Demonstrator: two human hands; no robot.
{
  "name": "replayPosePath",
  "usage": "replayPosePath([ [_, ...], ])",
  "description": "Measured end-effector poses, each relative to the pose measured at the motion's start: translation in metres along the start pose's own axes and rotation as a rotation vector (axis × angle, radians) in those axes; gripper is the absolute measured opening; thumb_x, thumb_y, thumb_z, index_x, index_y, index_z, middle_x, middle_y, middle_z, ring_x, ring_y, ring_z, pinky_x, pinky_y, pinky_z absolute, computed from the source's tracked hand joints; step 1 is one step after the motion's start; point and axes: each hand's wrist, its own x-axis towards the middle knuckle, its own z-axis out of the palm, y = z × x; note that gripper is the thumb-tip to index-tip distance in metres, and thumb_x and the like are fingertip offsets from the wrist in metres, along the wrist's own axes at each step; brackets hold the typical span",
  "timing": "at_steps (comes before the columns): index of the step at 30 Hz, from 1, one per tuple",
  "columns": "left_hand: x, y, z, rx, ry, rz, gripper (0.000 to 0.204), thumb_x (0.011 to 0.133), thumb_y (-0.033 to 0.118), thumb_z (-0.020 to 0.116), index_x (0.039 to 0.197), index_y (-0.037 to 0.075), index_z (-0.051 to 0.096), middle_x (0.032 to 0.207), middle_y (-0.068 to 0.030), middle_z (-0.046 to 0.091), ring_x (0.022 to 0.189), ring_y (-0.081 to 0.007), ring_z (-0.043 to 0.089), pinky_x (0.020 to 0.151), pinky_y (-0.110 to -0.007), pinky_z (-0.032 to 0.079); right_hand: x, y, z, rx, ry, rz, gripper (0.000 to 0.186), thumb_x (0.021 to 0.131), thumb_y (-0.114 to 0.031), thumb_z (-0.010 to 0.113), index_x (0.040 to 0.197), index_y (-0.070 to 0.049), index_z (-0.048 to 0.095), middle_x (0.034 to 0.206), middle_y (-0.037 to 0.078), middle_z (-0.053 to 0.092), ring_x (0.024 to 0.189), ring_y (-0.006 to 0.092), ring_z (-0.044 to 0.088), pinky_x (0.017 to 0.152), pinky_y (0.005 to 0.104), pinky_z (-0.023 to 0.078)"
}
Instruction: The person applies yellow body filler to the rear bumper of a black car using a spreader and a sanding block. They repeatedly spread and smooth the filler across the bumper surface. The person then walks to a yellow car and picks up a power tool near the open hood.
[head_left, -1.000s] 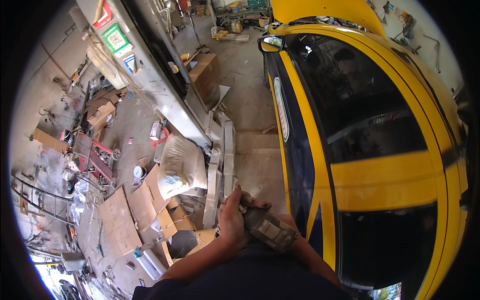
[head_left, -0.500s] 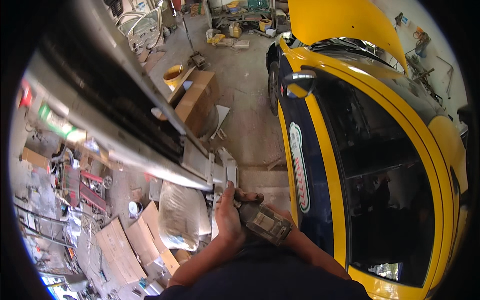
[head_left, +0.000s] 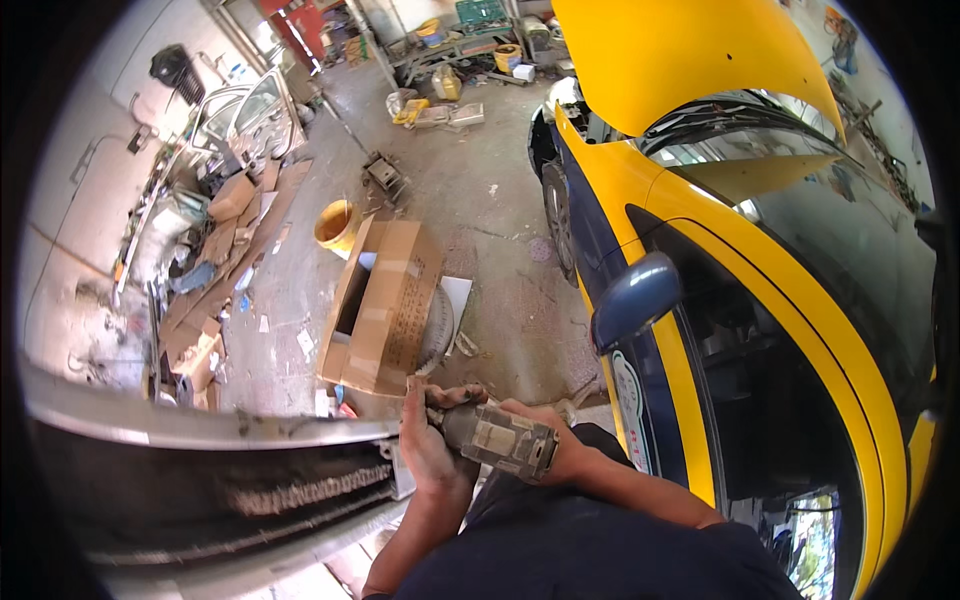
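Both my hands are together in front of my body at the lower middle, around a worn, dirty cordless power tool with a blocky battery pack turned upward. My right hand is closed on it from the right side, its fingers mostly hidden beneath the tool. On the other side, my left hand wraps round the tool's front end, thumb pointing up and dirty fingers curled over. What the front end carries is hidden by those fingers.
Close on my right stands a yellow and dark blue car with its mirror sticking out and hood raised. Ahead lie a cardboard box, a yellow bucket and a floor jack. A metal post is at left.
My view has moved forward and turned. The metal post now lies across the lower left, and the car mirror is nearer. Both hands keep hold of the power tool.
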Motion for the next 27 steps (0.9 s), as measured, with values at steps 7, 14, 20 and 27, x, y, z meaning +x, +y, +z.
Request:
replayPosePath([
  [7, 0.106, 0.015, 0.086, 0.123, -0.323, -0.153, 0.040, 0.115, 0.041, 0.049, 0.100, 0.006, 0.060, 0.100, -0.0208, 0.076, 0.105, -0.0385, 0.074, 0.099, -0.053, 0.058, 0.091, 0.006, -0.063, -0.153, 0.211, -0.117, 0.047, 0.083, -0.021, 0.088, 0.123, -0.005, 0.069, 0.107, 0.012, 0.076, 0.097, 0.0301, 0.077, 0.087, 0.0354, 0.060],
  [14, 0.237, -0.008, 0.167, 0.355, -0.748, -0.366, 0.048, 0.116, 0.048, 0.044, 0.110, 0.004, 0.062, 0.121, -0.0303, 0.073, 0.115, -0.0386, 0.071, 0.105, -0.052, 0.056, 0.151, 0.019, -0.126, -0.326, 0.403, 0.161, 0.047, 0.086, -0.013, 0.087, 0.130, -0.004, 0.071, 0.114, 0.011, 0.078, 0.102, 0.0212, 0.078, 0.090, 0.0336, 0.060],
  [20, 0.398, -0.013, 0.233, 0.355, -0.872, -0.535, 0.043, 0.118, 0.041, 0.041, 0.113, 0.003, 0.060, 0.119, -0.0293, 0.074, 0.112, -0.0356, 0.073, 0.101, -0.048, 0.059, 0.283, 0.075, -0.162, -0.287, 0.678, 0.177, 0.046, 0.089, -0.015, 0.086, 0.132, -0.006, 0.073, 0.124, 0.010, 0.078, 0.112, 0.0228, 0.077, 0.098, 0.0356, 0.059],
  [27, 0.546, 0.012, 0.292, 0.365, -0.737, -0.602, 0.041, 0.117, 0.039, 0.045, 0.110, 0.002, 0.061, 0.117, -0.0287, 0.074, 0.107, -0.0359, 0.074, 0.098, -0.049, 0.060, 0.436, 0.118, -0.202, -0.354, 0.698, 0.188, 0.050, 0.092, -0.019, 0.085, 0.139, -0.011, 0.070, 0.136, 0.011, 0.074, 0.125, 0.0240, 0.072, 0.107, 0.0368, 0.055],
])
